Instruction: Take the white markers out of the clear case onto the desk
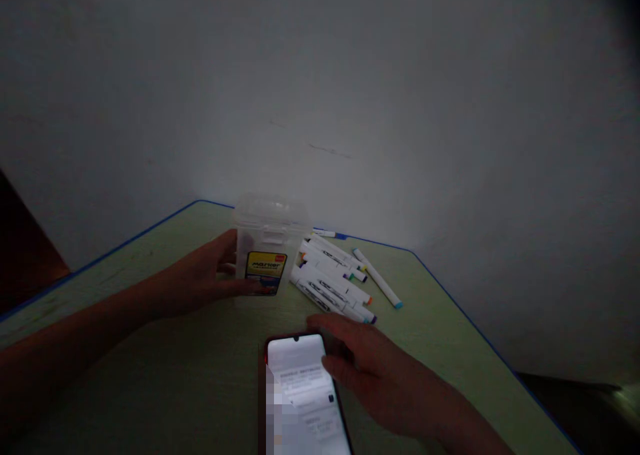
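Note:
A clear plastic marker box [297, 241] with a yellow and blue label stands upright on the table, its lid closed. My left hand [213, 271] grips its left side, thumb across the front by the label and fingers partly hidden behind. Nearer to me lies a phone [305, 401] with its screen lit; part of the screen is blurred out. My right hand [365, 365] is at the phone's upper right edge, fingers apart, the thumb tip over the screen's edge. Several white markers [335, 285] with coloured ends lie in a loose pile right of the box.
One marker with light blue ends [379, 278] lies apart on the right of the pile. The pale green table [440, 328] has a blue edge and narrows toward a grey wall [400, 108] at the back. The room is dim.

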Available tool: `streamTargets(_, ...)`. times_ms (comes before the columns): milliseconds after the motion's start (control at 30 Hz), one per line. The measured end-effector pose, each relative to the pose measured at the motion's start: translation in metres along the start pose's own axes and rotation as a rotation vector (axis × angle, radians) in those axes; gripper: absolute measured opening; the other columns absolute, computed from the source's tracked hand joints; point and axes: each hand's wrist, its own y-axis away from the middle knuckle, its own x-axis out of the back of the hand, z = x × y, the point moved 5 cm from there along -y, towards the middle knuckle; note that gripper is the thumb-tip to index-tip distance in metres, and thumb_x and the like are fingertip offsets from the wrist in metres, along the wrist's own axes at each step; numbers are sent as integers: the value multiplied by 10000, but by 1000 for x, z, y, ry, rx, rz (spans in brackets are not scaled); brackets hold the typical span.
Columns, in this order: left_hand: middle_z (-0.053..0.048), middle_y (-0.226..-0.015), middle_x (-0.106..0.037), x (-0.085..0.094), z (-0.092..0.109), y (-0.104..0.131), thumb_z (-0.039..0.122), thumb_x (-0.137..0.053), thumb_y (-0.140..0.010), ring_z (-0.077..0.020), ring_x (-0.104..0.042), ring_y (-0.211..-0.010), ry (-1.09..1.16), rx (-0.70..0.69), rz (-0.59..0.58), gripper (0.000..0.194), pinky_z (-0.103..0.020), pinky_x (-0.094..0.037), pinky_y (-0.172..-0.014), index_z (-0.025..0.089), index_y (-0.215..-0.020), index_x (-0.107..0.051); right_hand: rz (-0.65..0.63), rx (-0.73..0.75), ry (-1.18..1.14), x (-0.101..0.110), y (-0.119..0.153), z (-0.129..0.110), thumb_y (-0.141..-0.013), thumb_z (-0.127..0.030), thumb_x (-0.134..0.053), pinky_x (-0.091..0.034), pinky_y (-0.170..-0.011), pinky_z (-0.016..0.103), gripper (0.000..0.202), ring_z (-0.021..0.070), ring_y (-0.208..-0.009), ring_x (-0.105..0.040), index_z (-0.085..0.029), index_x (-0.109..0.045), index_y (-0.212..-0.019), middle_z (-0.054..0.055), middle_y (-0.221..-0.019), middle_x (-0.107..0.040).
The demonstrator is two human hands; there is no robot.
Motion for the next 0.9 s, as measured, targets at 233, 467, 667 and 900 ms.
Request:
streamTargets(233, -80, -1238, -663, 1, -1, 0, 413, -769, -672, -241, -665, -1063, 5, 8, 5, 619, -400, -530, -912, 226, -1179, -466, -8, -22, 25, -1, 1, 3, -882, -167, -496, -457, -810, 379, 391, 223, -946, -581, -159, -551, -1269, 98, -1117, -645)
streamTargets(467, -75, -1254, -655, 0, -1, -1, 418, -761, -687, -238, -663, -1068, -11, -4, -7, 609, -405, -525, -919, 230, -1183, -462, 0, -6, 24, 0, 3, 3, -881, -179, -512, -436, -839, 371, 401, 218, -982, -563, -170, -544, -1281, 87, -1165, -629)
streamTargets(667, -72, -1251, -656, 0, -2, 0, 430, -778, -663, -245, -655, -1087, -8, 21, 3, 644, -410, -523, -928, 238, -1193, -468, 2, -3, 20, -1, 1, 5, -882, -185, -500, -438, -803, 358, 411, 207, -938, -560, -174, -535, -1291, 84, -1177, -617)
streamTargets(900, -86, -1241, -661, 0, -1, -2, 423, -779, -651, -246, -671, -1051, 1, 13, 9, 648, -408, -527, -915, 227, -1188, -474, -3, -19, 29, -1, 2, 3, -876, -169, -498, -437, -795, 358, 413, 202, -910, -559, -168, -533, -1288, 90, -1157, -620)
